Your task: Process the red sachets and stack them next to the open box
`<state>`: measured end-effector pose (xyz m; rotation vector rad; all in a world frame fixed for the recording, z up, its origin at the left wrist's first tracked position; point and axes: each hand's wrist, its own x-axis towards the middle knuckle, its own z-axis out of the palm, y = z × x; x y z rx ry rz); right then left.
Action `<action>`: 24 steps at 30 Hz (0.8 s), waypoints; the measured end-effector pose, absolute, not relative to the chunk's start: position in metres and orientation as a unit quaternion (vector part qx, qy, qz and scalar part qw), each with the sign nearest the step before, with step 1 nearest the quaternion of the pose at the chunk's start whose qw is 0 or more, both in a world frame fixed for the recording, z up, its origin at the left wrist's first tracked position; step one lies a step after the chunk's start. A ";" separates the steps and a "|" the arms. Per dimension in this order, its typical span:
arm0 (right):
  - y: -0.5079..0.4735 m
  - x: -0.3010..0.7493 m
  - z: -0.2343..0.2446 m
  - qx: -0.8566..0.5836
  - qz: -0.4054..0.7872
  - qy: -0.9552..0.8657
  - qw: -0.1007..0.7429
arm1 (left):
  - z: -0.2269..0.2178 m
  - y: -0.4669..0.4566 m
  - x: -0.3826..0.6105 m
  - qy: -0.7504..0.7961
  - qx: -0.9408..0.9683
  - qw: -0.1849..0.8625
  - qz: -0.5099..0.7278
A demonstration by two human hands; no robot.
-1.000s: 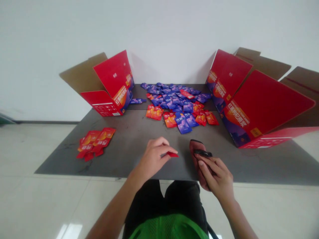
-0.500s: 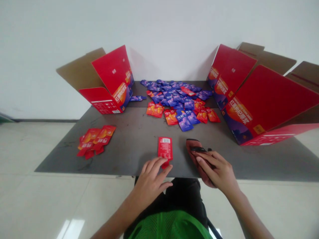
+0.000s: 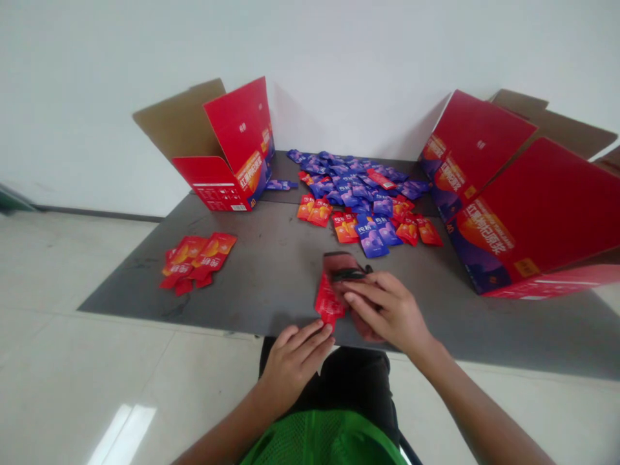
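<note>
A red pouch [image 3: 328,299] lies flat near the table's front edge, its narrow end toward me. My left hand [image 3: 299,356] rests palm down at that edge, outstretched fingertips touching the narrow end. My right hand [image 3: 391,311] is closed around a folded brownish-red cloth [image 3: 364,327] with a black part on top. The cloth lies over the pouch's upper right side and hides it; its far end is blurred by motion.
Several red-orange pouches [image 3: 199,258] lie in a small pile at left. Purple pouches [image 3: 349,184] mixed with red ones form a heap at the back. An open red carton [image 3: 217,177] stands at back left, and larger open cartons [image 3: 523,213] stand at right.
My right hand has brought the cloth leftward onto the red pouch, which now sits tilted. My left fingertips have come down onto its narrow end. The view has shifted slightly.
</note>
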<state>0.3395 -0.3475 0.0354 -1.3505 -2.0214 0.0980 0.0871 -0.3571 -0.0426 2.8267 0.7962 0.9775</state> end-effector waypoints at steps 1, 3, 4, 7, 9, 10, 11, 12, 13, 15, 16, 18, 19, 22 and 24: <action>-0.345 0.329 0.031 -0.486 0.040 -0.813 0.317 | -0.044 -0.358 0.087 0.258 0.910 0.023 0.324; -0.339 0.314 0.021 -0.431 0.045 -0.863 0.258 | -0.047 -0.358 0.086 0.260 0.905 0.023 0.337; -0.334 0.311 0.016 -0.419 0.044 -0.875 0.240 | -0.049 -0.359 0.086 0.260 0.904 0.022 0.339; -0.306 0.320 0.006 -0.436 0.016 -0.871 0.225 | -0.054 -0.358 0.086 0.252 0.909 0.021 0.330; -0.280 0.335 0.006 -0.456 -0.020 -0.865 0.207 | -0.054 -0.358 0.085 0.248 0.910 0.022 0.331; -0.267 0.342 0.009 -0.466 -0.038 -0.863 0.193 | -0.054 -0.358 0.085 0.248 0.910 0.023 0.333; -0.257 0.349 0.014 -0.475 -0.053 -0.860 0.178 | -0.053 -0.357 0.085 0.247 0.909 0.023 0.335; -0.249 0.354 0.019 -0.484 -0.065 -0.857 0.166 | -0.052 -0.357 0.085 0.246 0.909 0.023 0.335; -0.245 0.357 0.025 -0.495 -0.074 -0.851 0.161 | -0.052 -0.356 0.085 0.246 0.909 0.024 0.335; -0.251 0.354 0.035 -0.513 -0.082 -0.834 0.186 | -0.051 -0.355 0.084 0.242 0.910 0.024 0.335; -0.260 0.349 0.039 -0.514 -0.080 -0.828 0.207 | -0.051 -0.355 0.083 0.239 0.911 0.024 0.336; -0.286 0.334 0.039 -0.491 -0.061 -0.836 0.239 | -0.052 -0.353 0.081 0.231 0.913 0.027 0.334; -0.299 0.326 0.037 -0.463 -0.045 -0.853 0.238 | -0.053 -0.352 0.080 0.227 0.915 0.029 0.333; -0.320 0.312 0.022 -0.388 0.006 -0.896 0.215 | -0.052 -0.350 0.077 0.220 0.918 0.034 0.327; -0.311 0.316 0.013 -0.399 0.019 -0.891 0.215 | -0.051 -0.348 0.076 0.217 0.921 0.037 0.321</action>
